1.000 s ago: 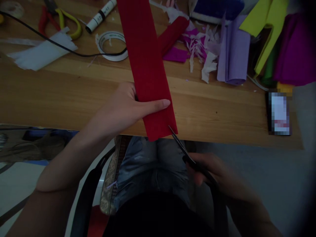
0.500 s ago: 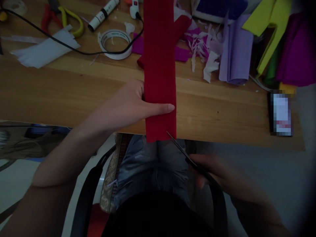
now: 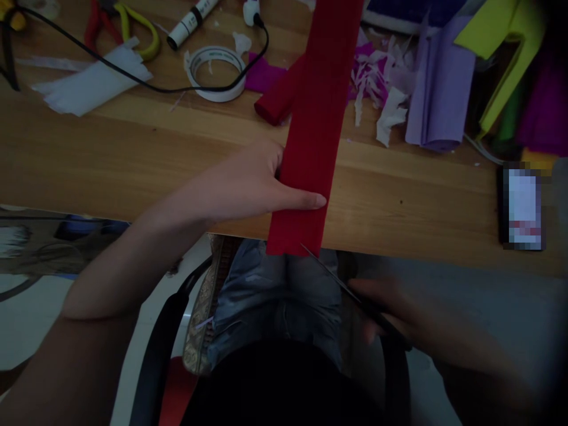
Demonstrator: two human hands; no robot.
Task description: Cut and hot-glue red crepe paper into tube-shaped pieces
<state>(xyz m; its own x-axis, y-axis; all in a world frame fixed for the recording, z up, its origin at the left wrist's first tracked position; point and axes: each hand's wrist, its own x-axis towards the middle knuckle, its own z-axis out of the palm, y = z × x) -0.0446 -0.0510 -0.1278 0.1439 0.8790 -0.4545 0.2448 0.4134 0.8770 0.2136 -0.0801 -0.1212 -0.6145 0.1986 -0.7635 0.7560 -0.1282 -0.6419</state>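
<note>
In the left hand (image 3: 260, 183), a long, flat, deep-red strip (image 3: 316, 118).

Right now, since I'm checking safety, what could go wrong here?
The scissors point towards the left hand, whose thumb crosses the red strip just above their tip; a slip might nick it. The strip's lower end shows beyond the edge of the table, so it might bend under the scissors.
</note>
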